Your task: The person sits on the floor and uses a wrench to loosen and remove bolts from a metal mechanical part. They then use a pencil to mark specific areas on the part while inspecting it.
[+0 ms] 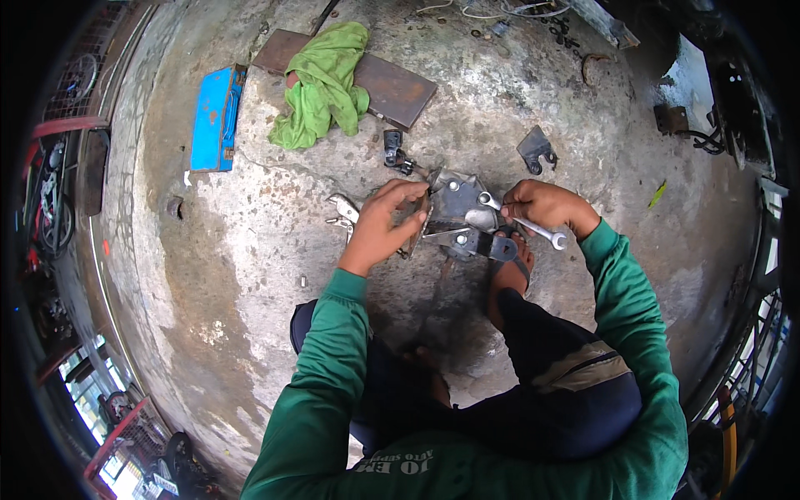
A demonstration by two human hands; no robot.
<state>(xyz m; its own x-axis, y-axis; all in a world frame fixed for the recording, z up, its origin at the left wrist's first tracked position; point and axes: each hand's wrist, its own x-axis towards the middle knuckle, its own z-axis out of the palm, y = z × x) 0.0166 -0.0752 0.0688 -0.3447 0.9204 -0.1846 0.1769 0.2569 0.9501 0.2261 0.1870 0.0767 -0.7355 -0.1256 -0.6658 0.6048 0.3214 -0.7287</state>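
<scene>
A dark metal bracket assembly [457,204] with bolt heads on its face lies on the concrete in front of me. My left hand [382,227] grips its left edge, thumb and fingers on either side of the plate. In my right hand [543,205] is a silver combination wrench [537,228], pinched by the fingers. Its ring end lies over the bracket's right side; its open end points to the lower right. Whether the ring sits on a bolt, I cannot tell. Locking pliers [342,208] lie beside my left hand, partly hidden by it. My sandalled foot [515,265] is against the bracket's lower right.
Beyond the bracket lie a black metal joint piece [394,152] and a dark hooked plate [537,150]. A green cloth [327,87] drapes over a flat brown metal bar [400,90]. A blue metal toolbox [213,118] rests at the far left. Small loose hardware [560,33] is scattered at the back.
</scene>
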